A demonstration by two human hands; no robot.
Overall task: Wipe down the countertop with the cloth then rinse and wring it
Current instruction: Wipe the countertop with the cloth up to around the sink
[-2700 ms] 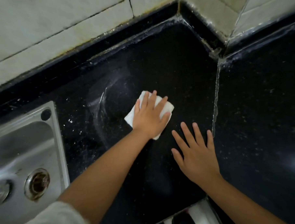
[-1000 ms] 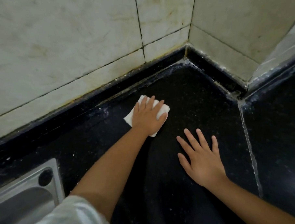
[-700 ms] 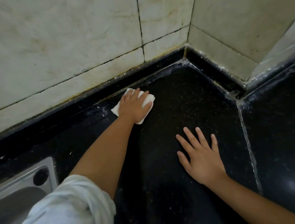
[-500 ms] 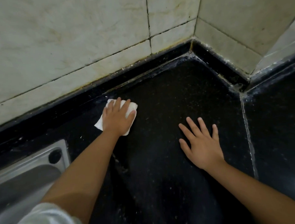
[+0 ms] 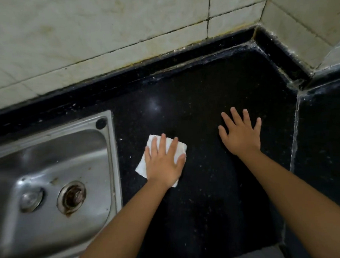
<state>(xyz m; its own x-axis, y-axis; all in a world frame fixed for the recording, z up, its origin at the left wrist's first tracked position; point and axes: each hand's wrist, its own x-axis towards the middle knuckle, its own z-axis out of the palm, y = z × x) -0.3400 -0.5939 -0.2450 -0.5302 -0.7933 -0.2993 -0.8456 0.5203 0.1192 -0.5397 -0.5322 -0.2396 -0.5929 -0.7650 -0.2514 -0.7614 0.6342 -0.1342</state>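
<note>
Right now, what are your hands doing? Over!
Left hand flat, pressing folded white cloth onto black stone countertop. Right hand spread, bracing on countertop. Steel sink beside cloth. Nothing blocking.

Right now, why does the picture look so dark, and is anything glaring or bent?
Head view: dim light; the black countertop swallows detail, with one faint glare spot. The steel sink shines softly. Wide-angle lens curves the wall tiles.

Two bare arms, no sleeves in sight. Left hand (image 5: pixel 164 164) and right hand (image 5: pixel 241 136) bare too, no gloves. No rings on the fingers, no watch or band on either wrist. Short, plain nails, hard to see clearly in the dim light.
</note>
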